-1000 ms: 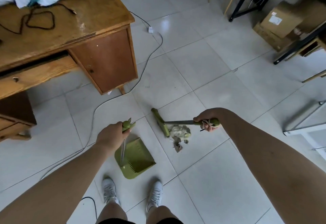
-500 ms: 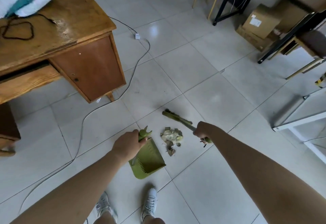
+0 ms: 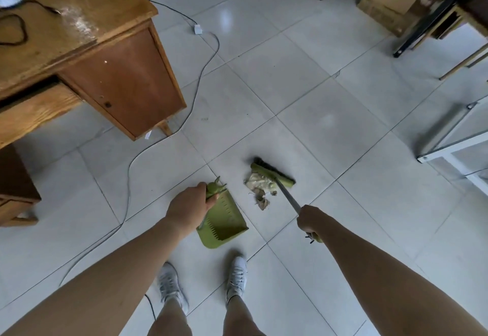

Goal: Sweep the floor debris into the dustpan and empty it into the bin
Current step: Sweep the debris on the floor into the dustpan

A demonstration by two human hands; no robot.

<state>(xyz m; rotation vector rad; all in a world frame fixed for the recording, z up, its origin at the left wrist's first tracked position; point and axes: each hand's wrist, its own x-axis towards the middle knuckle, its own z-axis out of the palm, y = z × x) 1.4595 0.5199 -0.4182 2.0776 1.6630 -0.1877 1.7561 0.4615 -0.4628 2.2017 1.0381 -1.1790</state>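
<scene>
On the head camera, my left hand [image 3: 188, 207] has its fingers curled round the top of the handle of the green dustpan [image 3: 224, 223], which sits low at the tiles. My right hand [image 3: 310, 220] is wrapped tight round the shaft of the broom [image 3: 273, 173]. The debris [image 3: 260, 186], crumpled paper and dry scraps, lies just right of the dustpan, against the bristles. It looks light, loose and apt to scatter, so I'd use short low strokes and hold both stiff handles high.
</scene>
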